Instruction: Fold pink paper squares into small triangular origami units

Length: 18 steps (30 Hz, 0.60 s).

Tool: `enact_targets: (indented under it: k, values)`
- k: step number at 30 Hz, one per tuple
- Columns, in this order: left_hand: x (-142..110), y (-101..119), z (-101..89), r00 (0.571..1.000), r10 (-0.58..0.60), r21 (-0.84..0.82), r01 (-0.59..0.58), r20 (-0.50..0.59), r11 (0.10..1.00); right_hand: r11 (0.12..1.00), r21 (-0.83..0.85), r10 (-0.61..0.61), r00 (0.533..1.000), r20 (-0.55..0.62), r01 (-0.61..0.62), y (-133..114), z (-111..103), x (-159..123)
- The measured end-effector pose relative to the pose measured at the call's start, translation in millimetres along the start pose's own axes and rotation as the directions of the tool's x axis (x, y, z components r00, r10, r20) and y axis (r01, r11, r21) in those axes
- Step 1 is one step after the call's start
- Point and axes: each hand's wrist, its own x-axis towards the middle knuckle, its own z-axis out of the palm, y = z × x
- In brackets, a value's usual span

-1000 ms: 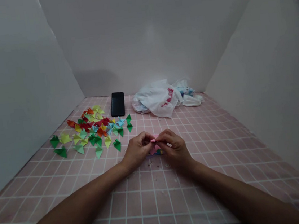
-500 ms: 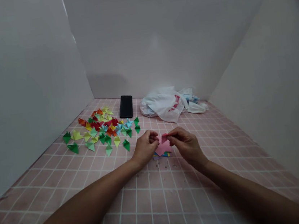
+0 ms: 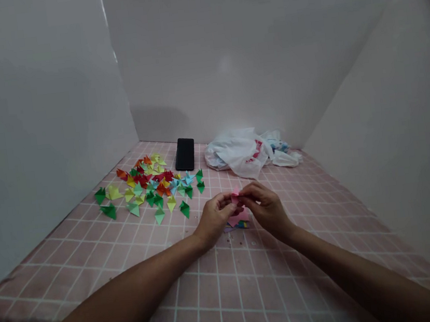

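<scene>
A small folded piece of pink paper [image 3: 235,198] is pinched between my two hands, above a stack of coloured paper sheets [image 3: 241,218] with pink on top. My left hand [image 3: 218,215] is closed, its thumb and fingers on the paper's left side. From the right, the fingertips of my right hand [image 3: 265,204] grip the same piece. The fingers partly hide its folds. On the table to the left lie several folded paper cranes [image 3: 159,214] in green, yellow, red, orange and light blue.
A black phone [image 3: 185,154] lies behind the cranes. White plastic bags [image 3: 237,150] with red print are crumpled at the back. Small bits are scattered on the pink checked tablecloth [image 3: 200,293] near my wrists. Pale walls [image 3: 227,65] enclose the back and sides.
Both hands first held the pink paper; half a second ago only my right hand held it, apart from my left. Now my left fingers are on it again. The view has shifted left.
</scene>
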Motion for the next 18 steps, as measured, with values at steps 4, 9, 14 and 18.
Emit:
enact_targets:
  k: [4, 9, 14, 18]
  values:
    - [2.6, -0.5, -2.3, 0.999, -0.019, -0.079, 0.016, -0.039, 0.997, 0.998, -0.027, -0.054, 0.998, 0.028, 0.055, 1.0, 1.8, 4.8]
    - [0.0, -0.7, 0.5, 0.980, -0.094, -0.008, 0.094, -0.174, 0.996, 0.999, 0.017, 0.027, 0.999, -0.018, -0.027, 12.2, 4.1, 25.6]
    - [-15.4, -2.9, 13.4, 0.964, -0.263, 0.168, 0.252, 0.044, 0.953, 0.995, 0.029, 0.089, 0.995, 0.055, -0.091, 30.8, 27.3, 50.7]
    - [-22.3, -4.6, 17.2, 0.933, -0.252, 0.246, 0.189, 0.257, 0.950, 0.998, -0.015, 0.065, 0.982, 0.179, -0.063, 39.5, 62.1, 59.6]
